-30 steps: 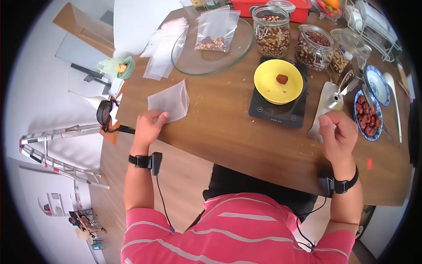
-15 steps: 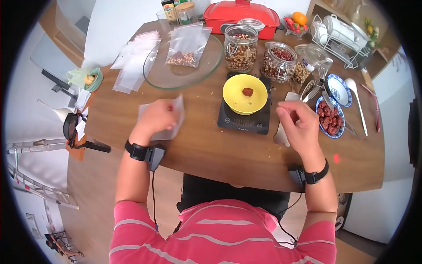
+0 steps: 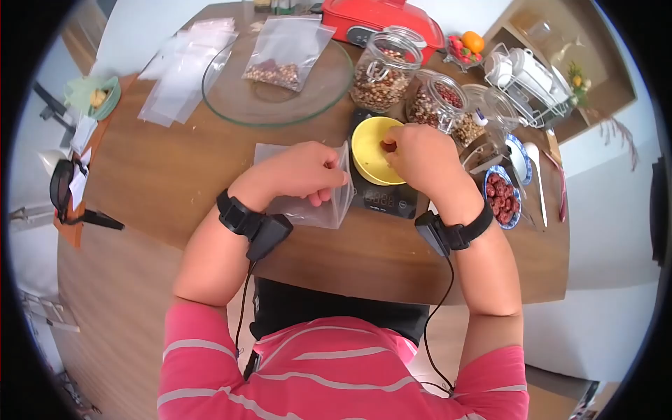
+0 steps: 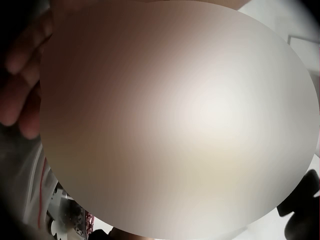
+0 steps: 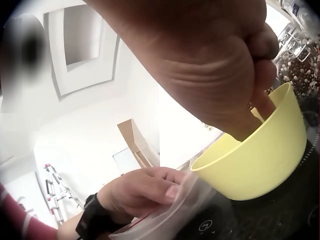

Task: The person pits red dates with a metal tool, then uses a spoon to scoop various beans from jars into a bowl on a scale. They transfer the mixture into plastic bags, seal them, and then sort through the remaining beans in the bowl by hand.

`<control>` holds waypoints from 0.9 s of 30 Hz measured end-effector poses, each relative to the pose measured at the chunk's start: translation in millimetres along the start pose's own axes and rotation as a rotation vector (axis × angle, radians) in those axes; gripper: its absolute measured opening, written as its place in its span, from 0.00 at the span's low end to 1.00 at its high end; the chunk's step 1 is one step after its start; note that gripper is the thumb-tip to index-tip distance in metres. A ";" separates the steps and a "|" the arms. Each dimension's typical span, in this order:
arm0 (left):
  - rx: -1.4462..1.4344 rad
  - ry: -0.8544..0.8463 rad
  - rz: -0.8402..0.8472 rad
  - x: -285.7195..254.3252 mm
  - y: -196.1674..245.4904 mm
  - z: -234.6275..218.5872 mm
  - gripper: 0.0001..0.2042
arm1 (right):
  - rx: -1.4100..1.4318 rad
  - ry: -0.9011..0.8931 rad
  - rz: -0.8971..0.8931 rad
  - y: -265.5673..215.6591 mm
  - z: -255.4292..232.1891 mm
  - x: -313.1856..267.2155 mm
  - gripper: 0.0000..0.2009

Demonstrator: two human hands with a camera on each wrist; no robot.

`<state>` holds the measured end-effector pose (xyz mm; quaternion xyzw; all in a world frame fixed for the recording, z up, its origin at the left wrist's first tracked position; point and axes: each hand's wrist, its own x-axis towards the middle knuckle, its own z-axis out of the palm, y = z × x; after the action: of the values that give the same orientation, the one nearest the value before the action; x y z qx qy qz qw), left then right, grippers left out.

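My left hand (image 3: 297,171) grips a clear zip bag (image 3: 318,213) by its upper part, beside the scale; in the right wrist view its thumb lies against the plastic. The bag looks flat, with a red seal line. My right hand (image 3: 423,157) reaches over the rim of a yellow bowl (image 3: 367,157), fingertips inside it, pinching a red-brown dried date (image 3: 387,146). That bowl sits on a black kitchen scale (image 3: 381,203), whose display is lit. In the right wrist view, the bag's edge lies close against the bowl (image 5: 255,165).
Behind stand a glass plate (image 3: 227,115) bearing a filled bag (image 3: 276,73), loose empty bags (image 3: 171,91), and glass jars (image 3: 385,73) of beans and nuts. On the right are a blue-patterned bowl of dates (image 3: 500,199), a white spoon (image 3: 537,182) and a dish rack (image 3: 535,91).
My left hand has brought the bag rightward, up beside the scale. The right hand has moved left from near the date dish into the yellow bowl and taken hold of the date there.
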<state>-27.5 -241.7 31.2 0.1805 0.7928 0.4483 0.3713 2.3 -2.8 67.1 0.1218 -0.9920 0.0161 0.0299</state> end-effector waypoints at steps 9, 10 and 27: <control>0.049 0.141 0.041 -7.5 13.8 8.5 0.15 | -0.127 0.064 -0.023 -7.2 8.7 9.3 0.08; 0.055 0.161 0.040 -7.6 13.8 8.8 0.16 | -0.156 0.064 -0.010 -9.7 7.1 6.9 0.08; -0.174 0.121 0.206 -17.7 10.3 -1.5 0.19 | 0.402 0.327 -0.116 -75.4 -6.3 -55.2 0.11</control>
<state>-17.4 -248.1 48.0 0.2007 0.7491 0.5610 0.2894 74.4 -62.3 71.8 0.1779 -0.9421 0.2305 0.1661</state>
